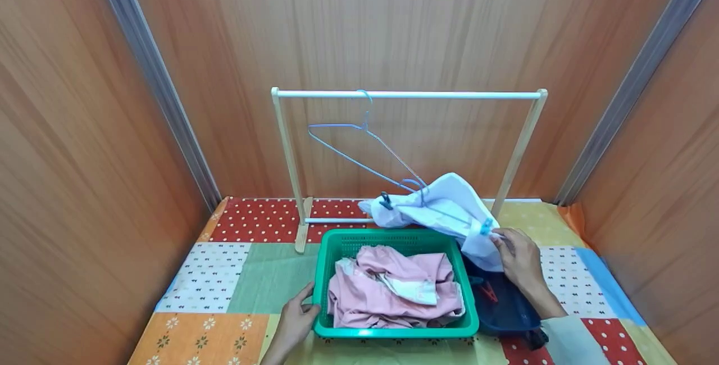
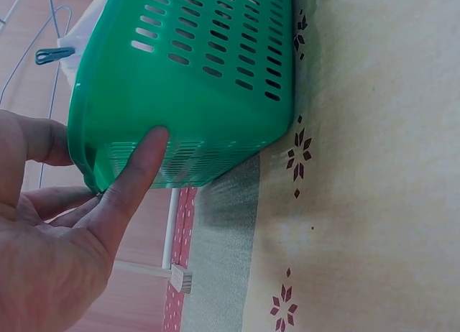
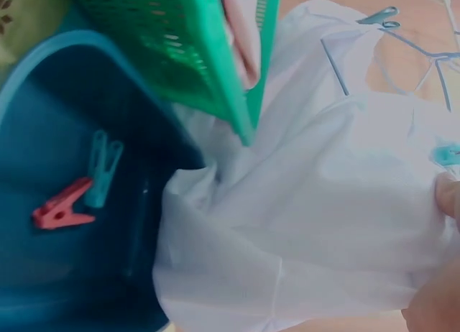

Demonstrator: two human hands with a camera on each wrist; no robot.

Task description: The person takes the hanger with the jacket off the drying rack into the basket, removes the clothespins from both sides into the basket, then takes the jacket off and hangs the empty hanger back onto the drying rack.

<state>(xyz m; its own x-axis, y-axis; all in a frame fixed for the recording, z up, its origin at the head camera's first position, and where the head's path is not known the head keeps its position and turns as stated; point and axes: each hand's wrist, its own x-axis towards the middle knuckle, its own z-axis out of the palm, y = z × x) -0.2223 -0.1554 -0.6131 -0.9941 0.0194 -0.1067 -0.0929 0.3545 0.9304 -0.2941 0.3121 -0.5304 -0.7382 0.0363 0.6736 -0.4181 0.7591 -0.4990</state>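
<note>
My left hand (image 1: 296,315) grips the left rim of a green plastic basket (image 1: 473,320); in the left wrist view one digit lies along its wall. Crumpled pink-and-white cloth (image 1: 387,286) lies inside the basket. On the right, my right hand (image 1: 519,256) pinches the edge of a white cloth garment (image 1: 449,194), right beside a light blue clothespin (image 1: 486,226). A dark clothespin (image 1: 385,201) clips the garment's other side. A blue wire hanger (image 1: 414,182) shows at the garment, its lower part mostly covered by cloth.
A rack (image 1: 460,95) stands behind the basket, with another wire hanger (image 1: 342,154) on its bar. At the basket's right sits a dark blue tub (image 1: 508,311), holding a red clothespin (image 3: 63,206) and a teal clothespin (image 3: 104,170). Wood-patterned panels surround the patterned tablecloth (image 1: 208,281).
</note>
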